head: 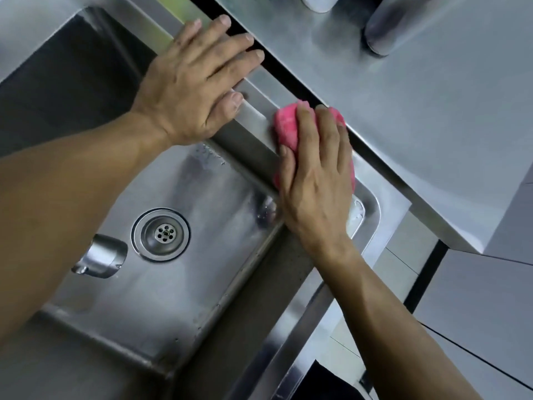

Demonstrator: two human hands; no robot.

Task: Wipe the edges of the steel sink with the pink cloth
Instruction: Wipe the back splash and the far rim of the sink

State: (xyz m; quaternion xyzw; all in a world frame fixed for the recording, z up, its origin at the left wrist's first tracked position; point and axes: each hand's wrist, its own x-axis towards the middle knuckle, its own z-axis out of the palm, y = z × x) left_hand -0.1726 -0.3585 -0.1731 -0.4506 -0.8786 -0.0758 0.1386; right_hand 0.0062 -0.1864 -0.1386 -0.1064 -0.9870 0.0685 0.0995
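The steel sink [253,119] fills the left and middle, and its far rim runs diagonally from upper left to lower right. The pink cloth [287,125] lies bunched on that rim, close to the sink's right corner. My right hand [317,171] lies on top of it, with fingers fairly straight, and presses it onto the steel. Pink shows on both sides of the hand and past the fingertips. My left hand [196,82] rests flat on the same rim further up, fingers spread, holding nothing.
In the basin are a round drain [161,234] and the end of a steel tap spout [101,256] above it. A dark gap [291,70] separates the sink from a grey steel counter [432,111]. Two blurred cylindrical items [383,33] stand at the counter's far end.
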